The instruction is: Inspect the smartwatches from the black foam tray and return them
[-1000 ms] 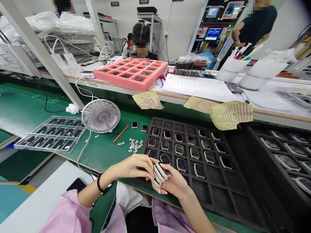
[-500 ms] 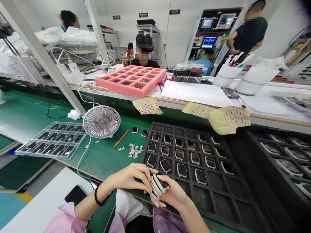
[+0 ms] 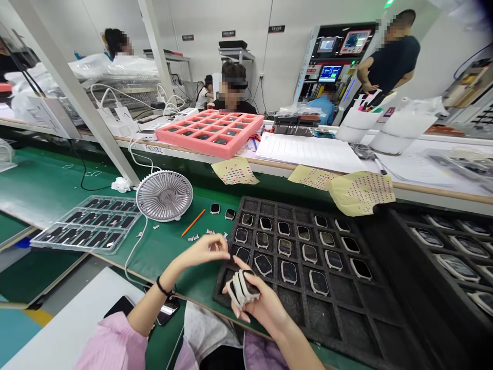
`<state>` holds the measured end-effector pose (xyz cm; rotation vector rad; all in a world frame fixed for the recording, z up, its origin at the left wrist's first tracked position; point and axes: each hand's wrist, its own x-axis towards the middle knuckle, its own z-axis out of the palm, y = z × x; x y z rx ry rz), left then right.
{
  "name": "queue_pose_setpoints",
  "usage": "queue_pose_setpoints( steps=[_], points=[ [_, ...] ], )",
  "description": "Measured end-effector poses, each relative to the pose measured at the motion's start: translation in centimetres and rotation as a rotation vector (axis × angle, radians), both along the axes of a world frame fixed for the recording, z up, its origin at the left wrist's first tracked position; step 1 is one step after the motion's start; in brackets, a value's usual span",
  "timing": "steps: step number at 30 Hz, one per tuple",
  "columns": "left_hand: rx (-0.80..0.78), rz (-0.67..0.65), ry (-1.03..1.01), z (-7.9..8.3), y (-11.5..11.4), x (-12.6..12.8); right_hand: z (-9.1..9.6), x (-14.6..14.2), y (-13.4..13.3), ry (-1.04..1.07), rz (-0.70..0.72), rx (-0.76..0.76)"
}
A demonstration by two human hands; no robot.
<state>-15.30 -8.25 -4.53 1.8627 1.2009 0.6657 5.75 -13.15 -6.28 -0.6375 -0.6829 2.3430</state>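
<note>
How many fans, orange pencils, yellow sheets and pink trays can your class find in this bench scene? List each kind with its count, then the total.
Fan: 1
Orange pencil: 1
Yellow sheets: 3
Pink tray: 1
Total: 6

At six o'clock, a white-and-black striped bundle (image 3: pixel 242 289); at twelve, a pink tray (image 3: pixel 227 146); at one, yellow sheets (image 3: pixel 361 193) dotted red; the bench (image 3: pixel 154 262) is green.

Gap between left hand (image 3: pixel 202 251) and desk fan (image 3: pixel 164 196) holds orange pencil (image 3: pixel 193 222), label scraps (image 3: pixel 191 238).
</note>
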Motion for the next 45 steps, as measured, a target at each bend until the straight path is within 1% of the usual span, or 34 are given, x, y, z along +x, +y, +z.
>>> queue_pose_setpoints(
  steps=[1,2,3,5,8,11,13,15,16,17,19,21,23,26,29,32,36,39,41,45],
  points=[
    [0.037,0.139,0.065,-0.5,0.6,-0.4,0.3,0.0,0.2,-0.004,-0.064,0.014],
    [0.077,0.238,0.143,-1.0,1.2,-0.7,0.5,0.1,0.3,-0.015,-0.128,0.029],
    [0.113,0.306,0.217,-1.5,1.5,-0.8,0.8,0.2,0.4,-0.025,-0.183,0.042],
    [0.155,0.35,0.321,-2.7,1.9,-0.6,1.2,0.4,0.6,-0.039,-0.264,0.062],
    [0.169,0.364,0.348,-4.1,2.1,0.1,1.5,0.4,0.5,-0.056,-0.342,0.097],
    [0.175,0.368,0.339,-4.3,2.3,0.2,1.6,0.2,0.4,-0.049,-0.386,0.132],
    [0.18,0.375,0.333,-3.7,2.2,0.0,1.7,-0.2,0.3,-0.036,-0.42,0.157],
    [0.216,0.41,0.297,-2.4,1.7,0.2,1.8,-0.7,0.3,-0.028,-0.483,0.195],
    [0.252,0.441,0.245,-1.6,1.2,0.6,1.9,-1.0,0.2,-0.024,-0.524,0.218],
    [0.3,0.481,0.158,-0.7,0.5,1.2,1.9,-1.3,0.2,-0.022,-0.571,0.243],
    [0.404,0.557,-0.104,1.1,-1.3,3.0,1.9,-2.1,0.0,-0.027,-0.664,0.291],
    [0.459,0.588,-0.292,2.6,-3.1,5.3,1.8,-2.8,-0.2,-0.059,-0.742,0.325],
    [0.478,0.578,-0.422,3.5,-4.5,7.3,1.6,-3.3,-0.5,-0.109,-0.796,0.351],
    [0.479,0.592,-0.496,3.9,-5.2,8.9,1.2,-3.4,-0.8,-0.155,-0.838,0.394],
    [0.482,0.628,-0.499,3.7,-5.0,9.2,0.7,-3.3,-0.9,-0.148,-0.832,0.43],
    [0.476,0.617,-0.491,3.5,-4.8,9.1,0.3,-3.3,-0.8,-0.153,-0.818,0.468],
    [0.478,0.557,-0.47,3.3,-4.7,9.1,0.3,-3.3,-0.7,-0.208,-0.852,0.512],
    [0.505,0.475,-0.463,2.9,-4.6,9.0,0.5,-3.1,-0.5,-0.238,-0.897,0.508],
    [0.492,0.405,-0.473,2.4,-4.7,8.9,0.6,-2.9,-0.3,-0.253,-0.933,0.496],
    [0.378,0.293,-0.512,0.6,-5.5,9.1,0.0,-2.9,-0.2,-0.281,-1.01,0.447]
  ],
)
